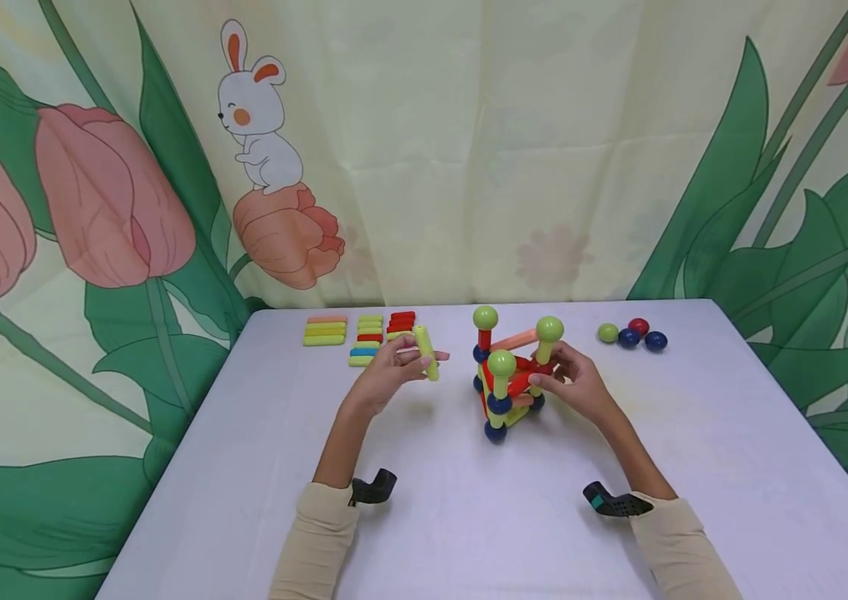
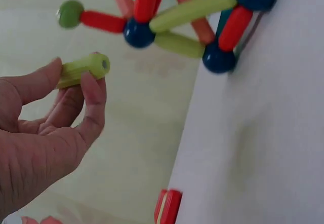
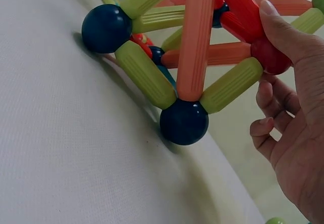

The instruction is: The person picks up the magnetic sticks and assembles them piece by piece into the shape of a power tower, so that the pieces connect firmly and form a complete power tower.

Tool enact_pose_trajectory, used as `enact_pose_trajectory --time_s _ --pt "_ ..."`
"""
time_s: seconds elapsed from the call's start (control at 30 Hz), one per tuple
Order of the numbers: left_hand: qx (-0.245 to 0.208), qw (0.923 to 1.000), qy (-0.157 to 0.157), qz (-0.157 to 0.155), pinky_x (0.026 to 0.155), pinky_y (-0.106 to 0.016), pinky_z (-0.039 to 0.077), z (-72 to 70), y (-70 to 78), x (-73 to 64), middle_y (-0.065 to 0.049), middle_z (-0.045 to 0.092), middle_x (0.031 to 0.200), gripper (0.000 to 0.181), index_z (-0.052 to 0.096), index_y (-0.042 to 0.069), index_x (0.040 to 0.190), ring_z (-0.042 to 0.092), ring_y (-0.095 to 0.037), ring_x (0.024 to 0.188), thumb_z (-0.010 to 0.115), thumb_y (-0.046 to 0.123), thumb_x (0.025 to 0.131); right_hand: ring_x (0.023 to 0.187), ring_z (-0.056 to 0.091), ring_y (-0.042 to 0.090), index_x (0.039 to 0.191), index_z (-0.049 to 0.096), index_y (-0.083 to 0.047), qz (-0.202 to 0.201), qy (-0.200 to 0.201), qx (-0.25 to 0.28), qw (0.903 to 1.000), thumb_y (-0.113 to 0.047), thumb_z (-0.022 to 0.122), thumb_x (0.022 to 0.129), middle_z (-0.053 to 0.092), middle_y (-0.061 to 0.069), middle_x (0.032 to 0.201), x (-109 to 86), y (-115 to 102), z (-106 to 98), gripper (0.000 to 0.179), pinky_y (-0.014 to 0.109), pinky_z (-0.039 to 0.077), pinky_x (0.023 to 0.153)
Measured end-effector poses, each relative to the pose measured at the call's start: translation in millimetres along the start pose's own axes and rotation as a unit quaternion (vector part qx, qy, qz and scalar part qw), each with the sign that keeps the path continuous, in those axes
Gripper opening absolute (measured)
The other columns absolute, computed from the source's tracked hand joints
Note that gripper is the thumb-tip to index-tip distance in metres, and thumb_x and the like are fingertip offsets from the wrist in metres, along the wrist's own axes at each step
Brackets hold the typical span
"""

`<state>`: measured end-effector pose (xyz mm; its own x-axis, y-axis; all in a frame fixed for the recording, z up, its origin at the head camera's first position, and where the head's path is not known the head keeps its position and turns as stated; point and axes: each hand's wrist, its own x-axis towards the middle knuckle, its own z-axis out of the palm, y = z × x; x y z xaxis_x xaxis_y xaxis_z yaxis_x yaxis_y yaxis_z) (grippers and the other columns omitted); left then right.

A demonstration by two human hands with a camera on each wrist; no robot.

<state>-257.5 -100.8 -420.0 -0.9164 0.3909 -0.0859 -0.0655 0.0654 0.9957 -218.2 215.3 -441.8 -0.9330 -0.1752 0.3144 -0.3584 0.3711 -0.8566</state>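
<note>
My left hand (image 1: 382, 382) pinches a yellow-green rod (image 1: 426, 353) between thumb and fingers, raised to the left of the ball-and-rod structure. In the left wrist view, a round grey spot shows on the end of this rod (image 2: 96, 65). The structure (image 1: 518, 385) stands on the table, built of red, pink and yellow-green rods joined by dark blue balls, with three yellow-green balls on top. My right hand (image 1: 583, 387) holds its right side. Seen from the right wrist, the thumb presses a red rod just by a red ball (image 3: 272, 57), with the fingers on the far side.
Rows of coloured rods (image 1: 325, 330) lie at the back left of the white table (image 1: 244, 467). At the back right sit loose balls: one yellow-green (image 1: 607, 332), one red (image 1: 638, 327) and two dark blue (image 1: 655, 342). A printed curtain (image 1: 424, 150) hangs behind the table's far edge.
</note>
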Motion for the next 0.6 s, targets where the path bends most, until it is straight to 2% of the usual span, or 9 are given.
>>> enact_pose_trajectory --time_s 0.1,0.27,0.47,0.6 --pt "-0.038 0.9991 -0.016 0.01 0.097 -0.037 0.052 24.1 4.5 3.5 -0.015 0.067 0.125 0.031 0.048 0.004 0.125 0.066 -0.023 0.114 0.059 0.012 0.097 0.085 0.053 0.011 0.115 0.056 0.002 0.0 -0.002 -0.004 1.0 -0.004 0.07 0.088 0.058 -0.003 0.095 1.1 -1 -1 0.03 0.023 0.047 0.072" --pt "-0.071 0.9974 -0.006 0.01 0.094 -0.038 0.054 51.5 3.6 8.7 -0.012 0.061 0.117 0.031 0.05 0.004 0.123 0.065 -0.017 0.106 0.062 0.011 0.095 0.087 0.054 0.012 0.114 0.055 0.001 0.001 -0.005 -0.005 1.0 -0.005 0.07 0.089 0.058 -0.003 0.095 1.8 1 -1 0.03 0.023 0.047 0.073" --pt "-0.07 0.9973 -0.018 0.009 0.089 -0.036 0.056 67.8 -3.5 11.3 -0.01 0.059 0.11 0.032 0.053 0.001 0.123 0.066 -0.015 0.1 0.063 0.012 0.095 0.086 0.054 0.01 0.113 0.055 0.002 -0.008 -0.006 -0.001 1.0 -0.004 0.07 0.088 0.058 -0.005 0.094 0.5 3 0 0.03 0.023 0.048 0.072" --pt "-0.043 0.9988 -0.015 0.018 0.089 -0.038 0.056 72.1 -2.8 12.3 -0.012 0.062 0.111 0.032 0.056 0.001 0.122 0.067 -0.014 0.096 0.064 0.014 0.094 0.085 0.053 0.009 0.113 0.056 0.002 -0.012 -0.002 0.0 0.9999 -0.003 0.07 0.087 0.058 -0.007 0.094 -0.4 2 0 0.03 0.022 0.048 0.071"
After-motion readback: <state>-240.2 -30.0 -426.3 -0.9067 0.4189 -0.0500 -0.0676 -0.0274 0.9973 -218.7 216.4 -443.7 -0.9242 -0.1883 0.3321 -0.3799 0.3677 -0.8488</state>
